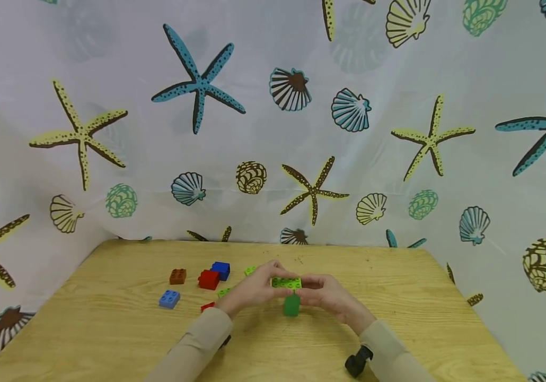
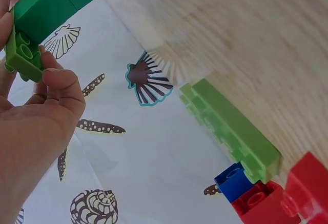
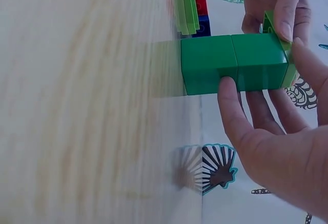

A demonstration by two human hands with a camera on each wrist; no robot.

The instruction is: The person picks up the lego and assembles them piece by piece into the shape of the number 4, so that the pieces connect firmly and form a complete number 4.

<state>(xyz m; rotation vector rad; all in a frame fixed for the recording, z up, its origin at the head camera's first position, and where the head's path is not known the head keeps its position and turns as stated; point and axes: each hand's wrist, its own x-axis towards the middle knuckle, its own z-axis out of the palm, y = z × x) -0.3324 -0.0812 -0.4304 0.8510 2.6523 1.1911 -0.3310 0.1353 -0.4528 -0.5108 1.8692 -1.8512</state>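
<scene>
Two dark green building bricks [image 3: 209, 62] stand stacked as an upright tower on the table, with a light green studded brick [image 1: 286, 283] lying across the top. The light green brick overhangs to the left of the tower, its hollow underside partly showing in the left wrist view. My left hand [image 1: 256, 286] pinches that overhanging end between thumb and fingers. From the right side, my right hand [image 1: 327, 297] grips the tower, thumb up by the light green brick and fingers along the dark green sides.
Left of the tower lie a red brick [image 1: 209, 279], a dark blue brick [image 1: 221, 271], a brown brick [image 1: 178, 276] and a light blue brick [image 1: 169, 298]. A long light green brick [image 2: 236, 126] is partly hidden behind my left hand in the head view. A patterned curtain [image 1: 254, 138] surrounds the wooden table.
</scene>
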